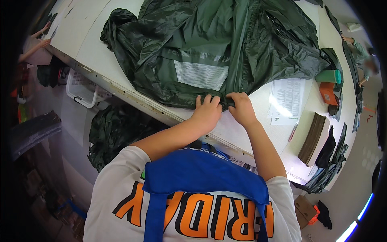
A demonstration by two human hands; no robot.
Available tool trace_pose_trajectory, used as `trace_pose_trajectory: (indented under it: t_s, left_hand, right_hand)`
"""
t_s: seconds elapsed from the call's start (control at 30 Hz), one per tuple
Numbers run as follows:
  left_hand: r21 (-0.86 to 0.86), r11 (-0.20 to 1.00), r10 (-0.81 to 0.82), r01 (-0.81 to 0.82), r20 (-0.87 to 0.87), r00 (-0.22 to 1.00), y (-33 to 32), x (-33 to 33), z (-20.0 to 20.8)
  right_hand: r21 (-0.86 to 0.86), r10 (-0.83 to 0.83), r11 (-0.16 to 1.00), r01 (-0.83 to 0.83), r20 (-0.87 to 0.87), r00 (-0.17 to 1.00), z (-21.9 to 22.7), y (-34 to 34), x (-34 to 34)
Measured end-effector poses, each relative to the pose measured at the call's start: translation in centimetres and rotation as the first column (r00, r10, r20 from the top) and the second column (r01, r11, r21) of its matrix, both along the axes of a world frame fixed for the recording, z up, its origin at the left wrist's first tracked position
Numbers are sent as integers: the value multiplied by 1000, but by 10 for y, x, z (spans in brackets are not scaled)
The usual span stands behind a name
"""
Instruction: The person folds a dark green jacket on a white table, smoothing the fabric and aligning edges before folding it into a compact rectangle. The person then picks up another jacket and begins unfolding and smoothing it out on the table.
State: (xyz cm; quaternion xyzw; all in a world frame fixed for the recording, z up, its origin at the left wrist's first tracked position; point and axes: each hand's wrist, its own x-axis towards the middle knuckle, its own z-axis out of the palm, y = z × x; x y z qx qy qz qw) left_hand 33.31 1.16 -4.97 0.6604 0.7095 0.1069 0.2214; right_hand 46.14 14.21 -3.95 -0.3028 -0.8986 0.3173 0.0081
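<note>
A dark green, glossy waterproof jacket (201, 36) lies spread over the white table, its lower edge toward me. A pale mesh panel (200, 74) shows near that edge. My left hand (208, 112) is at the hem, fingers curled over the folded fabric, its thumb hidden. Close beside it, my right hand (242, 108) pinches the same hem near the front opening, fingers bent and closed. A small bunch of hem fabric sits between the two hands. The sleeves and upper part of the jacket run wrinkled toward the far side.
Right of the jacket lie printed sheets (285, 101), a red pen (293, 132), a green roll (328, 76), an orange box (328, 94) and a brown stack (312, 139). Below the table's left edge are a white basket (82, 88) and dark fabric (115, 131). Other people work at both sides.
</note>
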Motion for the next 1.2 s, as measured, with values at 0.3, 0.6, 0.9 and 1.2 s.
trace_pose_trajectory:
  t_s: [0.3,0.6,0.9,1.2]
  left_hand:
    - [-10,957,239,-290,594,768,10,-26,14]
    - [197,933,209,-301,384,899,3,-16,34]
    - [275,843,462,-462,72,884,-29,-71,41]
    - [305,841,441,-446,89,893,-68,-86,69]
  right_hand:
    - [-480,-144,875,70,-120,982,31,-1,-3]
    - [410,243,900,-149,-187,952,66,-27,-11]
    - [441,55,897,20,-157,986,48,-13,36]
    - [445,-1,892,76,-166,986,46,-27,60]
